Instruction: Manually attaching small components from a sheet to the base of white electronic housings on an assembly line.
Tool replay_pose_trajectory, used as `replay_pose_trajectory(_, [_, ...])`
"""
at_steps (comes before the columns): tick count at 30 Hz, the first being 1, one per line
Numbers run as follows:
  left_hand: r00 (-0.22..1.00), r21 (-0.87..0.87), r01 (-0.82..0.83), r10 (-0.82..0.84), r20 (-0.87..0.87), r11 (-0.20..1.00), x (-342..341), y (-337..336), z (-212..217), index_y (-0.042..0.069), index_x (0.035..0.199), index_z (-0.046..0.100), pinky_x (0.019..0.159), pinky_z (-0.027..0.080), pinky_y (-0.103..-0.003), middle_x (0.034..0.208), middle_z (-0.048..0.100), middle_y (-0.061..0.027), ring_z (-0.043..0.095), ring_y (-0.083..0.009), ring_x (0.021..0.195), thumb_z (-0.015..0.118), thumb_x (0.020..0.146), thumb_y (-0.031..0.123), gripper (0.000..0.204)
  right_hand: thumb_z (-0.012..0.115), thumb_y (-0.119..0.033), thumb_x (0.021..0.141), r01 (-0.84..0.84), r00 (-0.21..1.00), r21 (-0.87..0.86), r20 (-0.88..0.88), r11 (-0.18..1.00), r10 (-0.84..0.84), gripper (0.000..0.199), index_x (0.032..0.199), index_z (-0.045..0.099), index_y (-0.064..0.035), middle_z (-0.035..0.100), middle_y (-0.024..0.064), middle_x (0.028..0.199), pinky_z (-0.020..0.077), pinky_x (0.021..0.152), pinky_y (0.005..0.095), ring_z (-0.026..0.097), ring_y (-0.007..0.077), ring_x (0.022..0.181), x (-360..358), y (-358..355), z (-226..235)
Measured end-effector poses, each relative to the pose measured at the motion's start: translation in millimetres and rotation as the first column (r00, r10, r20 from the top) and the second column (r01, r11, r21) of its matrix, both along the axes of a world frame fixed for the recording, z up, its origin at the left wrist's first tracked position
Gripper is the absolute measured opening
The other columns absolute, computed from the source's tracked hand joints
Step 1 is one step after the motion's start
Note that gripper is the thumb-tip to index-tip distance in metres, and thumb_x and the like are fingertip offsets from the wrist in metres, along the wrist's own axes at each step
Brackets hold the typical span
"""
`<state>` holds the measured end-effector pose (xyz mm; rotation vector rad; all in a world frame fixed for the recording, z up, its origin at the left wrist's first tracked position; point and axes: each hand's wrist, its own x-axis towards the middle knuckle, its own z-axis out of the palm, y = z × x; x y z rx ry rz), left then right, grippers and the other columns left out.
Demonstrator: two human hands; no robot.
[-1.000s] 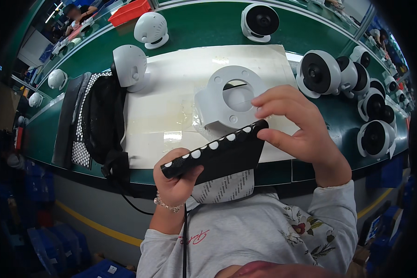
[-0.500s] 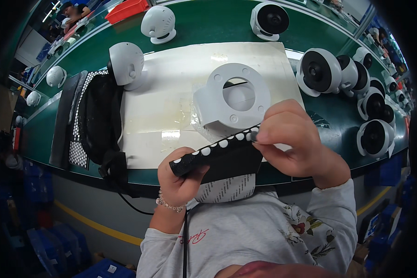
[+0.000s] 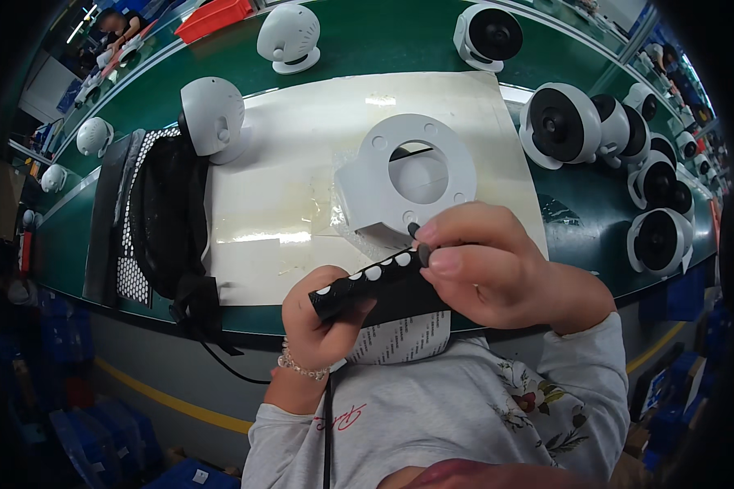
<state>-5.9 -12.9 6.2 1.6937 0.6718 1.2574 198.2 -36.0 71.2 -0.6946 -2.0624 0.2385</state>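
My left hand (image 3: pixel 322 318) is closed round a black pad sheet (image 3: pixel 395 289) with a row of white round spots along its upper edge, the sheet folded or curled over the fingers. My right hand (image 3: pixel 506 273) pinches small dark round pads between thumb and fingertips; one pad (image 3: pixel 423 255) shows by the sheet's right end, another (image 3: pixel 413 231) by the upper fingertip. Just beyond them lies a white housing (image 3: pixel 355 187) with a large round opening and several small round recesses in its face. The second pad overlaps its near edge; whether they touch, I cannot tell.
A pale board (image 3: pixel 277 196) covers the green bench. At left are black and white-dotted sheets (image 3: pixel 128 281) and a black pouch (image 3: pixel 167 220). White fan-like units stand around: one at left (image 3: pixel 212 114), two at the back, several at right (image 3: pixel 559 126). A red tray (image 3: pixel 212 20) sits far left.
My right hand has come left and slightly nearer me, away from the sheet's end, with dark pads now showing at its fingertips. The left hand and sheet have shifted slightly.
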Motion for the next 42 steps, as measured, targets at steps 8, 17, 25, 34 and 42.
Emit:
replay_pose_trajectory(8, [0.997, -0.033, 0.051, -0.049, 0.057, 0.998, 1.2, 5.5, 4.5, -0.003, 0.069, 0.054, 0.047, 0.037, -0.028, 0.061, 0.05, -0.0085, 0.048, -0.0194, 0.052, 0.062, 0.06, -0.011, 0.015, 0.063, 0.008, 0.066, -0.14, 0.981, 0.052, 0.145, 0.989, 0.131, 0.043, 0.103, 0.05, -0.0098, 0.049, 0.0118, 0.094, 0.0484, 0.06, 0.0336, 0.055, 0.0243, 0.072, 4.6, -1.1, 6.5])
replay_pose_trajectory(17, [0.995, 0.282, 0.101, -0.099, -0.022, 0.954, 15.2, 16.2, 12.5, -0.002, 0.08, 0.057, 0.059, 0.046, -0.027, 0.095, 0.057, -0.016, 0.056, -0.0203, 0.064, 0.064, 0.062, -0.007, 0.02, 0.049, 0.01, 0.077, 0.127, 0.926, -0.21, -0.326, 0.969, -0.192, 0.062, 0.129, 0.024, -0.0097, 0.042, 0.0092, 0.102, 0.0419, 0.073, 0.0239, 0.047, 0.0129, 0.082, 36.6, 51.3, 4.2])
replay_pose_trajectory(25, [0.986, 0.385, 0.097, -0.037, -0.161, 0.918, 17.1, 23.4, -1.9, -0.001, 0.084, 0.059, 0.068, 0.048, -0.029, 0.12, 0.049, -0.0201, 0.06, -0.0235, 0.083, 0.065, 0.057, -0.003, 0.028, 0.05, 0.008, 0.075, -0.059, 0.899, -0.603, -0.378, 0.796, -0.22, 0.06, 0.129, 0.027, -0.0067, 0.042, 0.0094, 0.108, 0.0407, 0.073, 0.0214, 0.045, 0.0101, 0.081, 39.9, 66.2, 16.4])
replay_pose_trajectory(34, [0.97, 0.409, 0.186, -0.101, -0.219, 0.893, 14.0, 24.9, -8.0, -0.002, 0.084, 0.055, 0.063, 0.049, -0.027, 0.122, 0.045, -0.023, 0.06, -0.018, 0.067, 0.069, 0.06, -0.008, 0.028, 0.057, 0.007, 0.073, 0.311, 0.93, -0.005, 0.209, 0.95, -0.303, 0.051, 0.119, 0.043, -0.0062, 0.059, 0.0118, 0.105, 0.0447, 0.067, 0.0236, 0.06, 0.0179, 0.09, 30.0, 38.1, 25.4])
replay_pose_trajectory(42, [0.958, 0.435, 0.199, -0.082, -0.274, 0.878, 11.6, 24.2, -9.4, -0.002, 0.086, 0.054, 0.065, 0.049, -0.028, 0.123, 0.045, -0.024, 0.061, -0.0193, 0.071, 0.068, 0.061, -0.007, 0.03, 0.057, 0.007, 0.072, 0.32, 0.945, -0.029, 0.083, 0.947, -0.317, 0.051, 0.119, 0.041, -0.0048, 0.055, 0.0099, 0.1, 0.0413, 0.078, 0.028, 0.055, 0.0173, 0.087, 12.7, 42.7, 24.8])
